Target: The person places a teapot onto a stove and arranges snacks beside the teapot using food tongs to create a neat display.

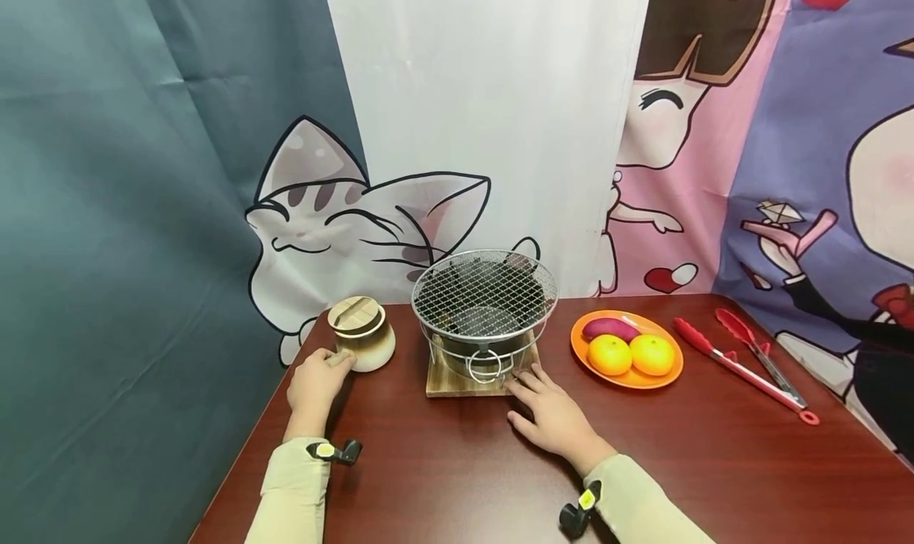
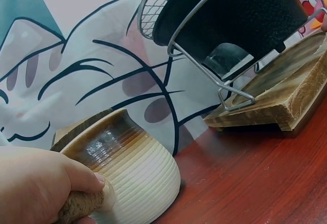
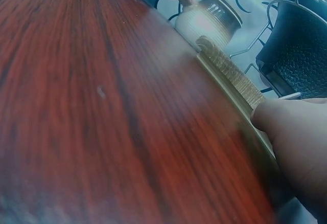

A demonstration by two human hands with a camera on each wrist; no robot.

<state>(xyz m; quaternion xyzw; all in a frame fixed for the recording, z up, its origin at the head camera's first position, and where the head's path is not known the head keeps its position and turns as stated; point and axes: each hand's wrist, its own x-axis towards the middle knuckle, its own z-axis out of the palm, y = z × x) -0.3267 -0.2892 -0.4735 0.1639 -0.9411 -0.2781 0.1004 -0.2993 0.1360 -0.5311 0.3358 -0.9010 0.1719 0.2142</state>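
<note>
A ceramic pot [image 1: 373, 352], cream below and brown near the rim, stands at the table's left side under a wooden lid [image 1: 355, 313]. My left hand [image 1: 317, 381] pinches the short side handle [image 2: 84, 206] of that pot between thumb and fingers. In the middle is a small black tabletop grill [image 2: 245, 19] with a round wire mesh [image 1: 485, 290] over it, set on a wooden board [image 1: 446, 382]. My right hand [image 1: 553, 413] rests at the board's front right corner, fingers spread and nearly straight; the right wrist view shows its thumb [image 3: 263, 115] against the board's edge.
Right of the grill, an orange plate [image 1: 628, 381] bears two orange fruits [image 1: 653, 355] and a purple sweet potato [image 1: 609, 329]. Red-handled tongs [image 1: 757, 377] lie farther right. A printed curtain [image 1: 493, 92] hangs behind the reddish-brown table [image 1: 435, 465].
</note>
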